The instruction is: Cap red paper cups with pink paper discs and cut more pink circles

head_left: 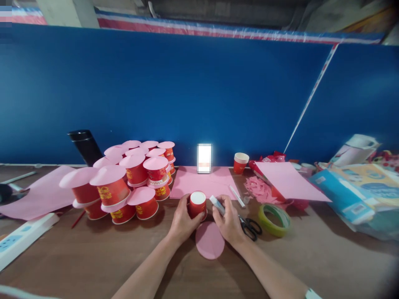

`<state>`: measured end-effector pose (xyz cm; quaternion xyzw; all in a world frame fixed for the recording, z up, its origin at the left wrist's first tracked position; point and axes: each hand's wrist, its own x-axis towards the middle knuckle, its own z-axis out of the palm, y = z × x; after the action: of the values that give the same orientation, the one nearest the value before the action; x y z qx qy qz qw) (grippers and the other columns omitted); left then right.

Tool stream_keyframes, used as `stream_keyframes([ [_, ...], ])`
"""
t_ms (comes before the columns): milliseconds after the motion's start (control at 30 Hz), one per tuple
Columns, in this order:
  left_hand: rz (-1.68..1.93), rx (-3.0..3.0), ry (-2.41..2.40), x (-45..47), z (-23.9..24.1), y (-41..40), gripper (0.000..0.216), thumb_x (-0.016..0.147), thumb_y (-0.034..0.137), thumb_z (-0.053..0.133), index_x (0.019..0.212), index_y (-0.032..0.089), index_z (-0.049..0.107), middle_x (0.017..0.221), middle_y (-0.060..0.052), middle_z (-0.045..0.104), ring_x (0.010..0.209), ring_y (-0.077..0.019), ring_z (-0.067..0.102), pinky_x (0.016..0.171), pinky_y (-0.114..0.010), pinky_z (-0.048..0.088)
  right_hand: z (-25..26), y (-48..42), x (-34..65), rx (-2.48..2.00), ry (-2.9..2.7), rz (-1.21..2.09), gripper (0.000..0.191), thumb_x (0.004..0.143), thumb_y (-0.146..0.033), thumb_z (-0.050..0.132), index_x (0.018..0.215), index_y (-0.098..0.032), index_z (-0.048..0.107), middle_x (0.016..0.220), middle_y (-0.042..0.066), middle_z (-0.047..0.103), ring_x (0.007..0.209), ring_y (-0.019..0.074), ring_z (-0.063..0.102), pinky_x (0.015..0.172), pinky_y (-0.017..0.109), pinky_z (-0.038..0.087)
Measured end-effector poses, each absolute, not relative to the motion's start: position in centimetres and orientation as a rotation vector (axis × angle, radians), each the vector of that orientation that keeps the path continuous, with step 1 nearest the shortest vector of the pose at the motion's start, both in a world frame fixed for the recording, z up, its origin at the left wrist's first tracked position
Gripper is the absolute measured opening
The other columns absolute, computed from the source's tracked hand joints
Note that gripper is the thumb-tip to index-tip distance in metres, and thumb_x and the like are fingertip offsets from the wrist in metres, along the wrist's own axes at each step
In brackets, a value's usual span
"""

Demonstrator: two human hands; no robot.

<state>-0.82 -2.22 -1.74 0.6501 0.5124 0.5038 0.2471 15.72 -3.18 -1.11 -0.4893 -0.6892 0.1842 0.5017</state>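
My left hand [181, 220] is wrapped round the side of a red paper cup [197, 205], which stands upside down with its white base facing up. In my right hand [229, 220] is a pale glue stick [217, 204], pinched between thumb and fingers and tilted towards the cup, apart from it. Just below the two hands a pink paper disc [210, 241] lies flat on the brown table. Black-handled scissors [250, 228] rest beside my right hand, their blades partly hidden behind it.
Left are stacked red cups [136, 169] topped with pink discs, a black bottle [84, 146] and a power strip [21, 238]. Pink sheets [187, 182] and a bright phone-like screen [204, 158] are behind. Right are green tape [264, 222], nested cups [240, 165] and a blue package [336, 195].
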Motion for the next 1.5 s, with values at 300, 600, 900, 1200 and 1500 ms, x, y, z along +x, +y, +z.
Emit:
stream_keyframes([
  [300,1.365,1.784,1.417,-0.9,-1.6,-2.3,0.055,0.063,0.027,0.067,0.114,0.017,0.046,0.108,-0.009,0.057,0.099,-0.0227,0.055,0.087,-0.039,0.043,-0.8,-3.3,15.8,-1.177,-1.676,0.392,0.017,0.082,-0.019,0.047,0.099,-0.019,0.046,0.085,0.005,0.059,0.075,0.0183,0.059,0.069,0.03,0.048],
  [600,1.412,1.828,1.456,-1.0,-2.2,-1.8,0.055,0.063,0.021,0.063,0.115,0.017,0.045,0.11,-0.009,0.054,0.102,-0.0236,0.054,0.09,-0.041,0.042,-0.2,-3.3,15.9,-1.083,-1.659,0.296,0.02,0.084,-0.019,0.047,0.103,-0.018,0.053,0.097,0.009,0.058,0.092,0.0206,0.055,0.083,0.035,0.046],
  [900,1.371,1.851,1.463,-1.0,-2.1,-1.9,0.055,0.066,0.023,0.064,0.118,0.017,0.044,0.113,-0.011,0.055,0.105,-0.0249,0.053,0.091,-0.043,0.041,0.0,-3.7,16.0,-1.08,-1.537,0.528,0.016,0.088,-0.025,0.044,0.101,-0.018,0.053,0.09,0.006,0.062,0.082,0.0173,0.059,0.077,0.03,0.048],
  [1200,1.377,1.823,1.431,-0.9,-2.1,-2.0,0.06,0.065,0.024,0.066,0.12,0.018,0.043,0.116,-0.011,0.054,0.107,-0.025,0.052,0.093,-0.043,0.039,0.2,-3.5,15.6,-1.099,-1.471,0.499,0.021,0.081,-0.02,0.049,0.101,-0.017,0.054,0.098,0.008,0.061,0.092,0.0195,0.057,0.082,0.033,0.047],
  [1500,1.365,1.756,1.352,-0.8,-1.4,-2.3,0.059,0.064,0.027,0.068,0.119,0.018,0.046,0.113,-0.01,0.057,0.105,-0.0252,0.054,0.092,-0.042,0.041,0.1,-3.7,15.3,-1.033,-1.436,0.541,0.012,0.077,-0.023,0.058,0.088,-0.019,0.056,0.085,0.006,0.06,0.076,0.0172,0.059,0.068,0.028,0.051],
])
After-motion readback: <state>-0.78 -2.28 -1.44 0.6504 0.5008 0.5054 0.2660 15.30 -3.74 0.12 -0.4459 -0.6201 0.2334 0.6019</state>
